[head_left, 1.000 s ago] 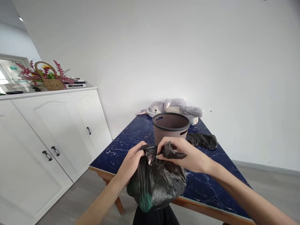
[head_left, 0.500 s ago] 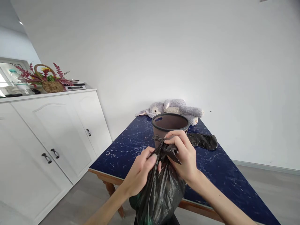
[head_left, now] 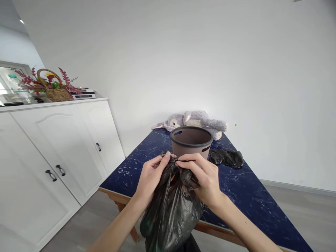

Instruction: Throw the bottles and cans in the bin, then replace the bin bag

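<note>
A filled black garbage bag (head_left: 178, 217) hangs in front of the table's near edge, its neck gathered and twisted between my hands. My left hand (head_left: 152, 175) pinches the left part of the gathered top, thumb uppermost. On the other side, my right hand (head_left: 206, 176) is closed on the right part of the neck, its fingertips meeting the plastic close to my left thumb. Just beyond stands an upright brown trash can (head_left: 183, 151) with a dark rim; its inside shows no liner. My hands hide part of the bag's top.
A crumpled black plastic bag (head_left: 227, 158) lies right of the can on the blue marbled table (head_left: 252, 203). Behind the can rests a grey plush toy (head_left: 196, 119) against the wall. At left, a white cabinet (head_left: 63, 140) carries a wicker flower basket (head_left: 57, 94) and a plastic bottle (head_left: 22, 91).
My left hand has moved up from the side of the neck to its top, nearer my right fingertips. My right hand has lowered slightly. Both still hold the bag.
</note>
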Action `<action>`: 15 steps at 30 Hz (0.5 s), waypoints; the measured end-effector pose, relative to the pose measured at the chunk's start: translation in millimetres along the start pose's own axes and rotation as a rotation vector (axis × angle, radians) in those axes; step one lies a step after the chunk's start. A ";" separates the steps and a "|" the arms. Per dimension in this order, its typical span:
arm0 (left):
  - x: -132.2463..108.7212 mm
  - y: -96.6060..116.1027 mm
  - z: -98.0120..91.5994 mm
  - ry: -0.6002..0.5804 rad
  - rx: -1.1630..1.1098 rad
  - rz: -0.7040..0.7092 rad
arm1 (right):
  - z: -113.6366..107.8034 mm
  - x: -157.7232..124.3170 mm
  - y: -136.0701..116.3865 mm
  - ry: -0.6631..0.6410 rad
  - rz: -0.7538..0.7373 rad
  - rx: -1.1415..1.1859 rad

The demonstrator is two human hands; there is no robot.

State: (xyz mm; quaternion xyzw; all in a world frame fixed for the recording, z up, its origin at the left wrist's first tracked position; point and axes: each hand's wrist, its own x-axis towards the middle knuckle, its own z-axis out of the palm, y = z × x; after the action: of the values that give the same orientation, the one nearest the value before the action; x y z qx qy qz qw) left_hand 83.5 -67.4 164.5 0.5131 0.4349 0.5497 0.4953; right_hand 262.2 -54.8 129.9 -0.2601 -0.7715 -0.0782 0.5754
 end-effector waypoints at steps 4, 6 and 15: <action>4.8 -11.6 -15.8 0.063 -0.013 0.015 | -6.6 -13.6 0.4 -0.018 -0.010 0.086; 8.8 -20.5 -25.2 0.082 -0.075 0.024 | -10.4 -23.9 -2.8 -0.008 0.022 0.109; 13.0 -47.6 -62.5 0.198 -0.481 -0.180 | -24.5 -96.4 -6.1 -0.046 0.256 0.096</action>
State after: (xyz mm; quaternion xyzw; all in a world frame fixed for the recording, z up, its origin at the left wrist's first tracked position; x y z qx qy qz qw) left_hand 26.2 -46.4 113.3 0.2837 0.3819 0.6384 0.6051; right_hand 299.5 -100.3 49.5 -0.3304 -0.7478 0.0392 0.5746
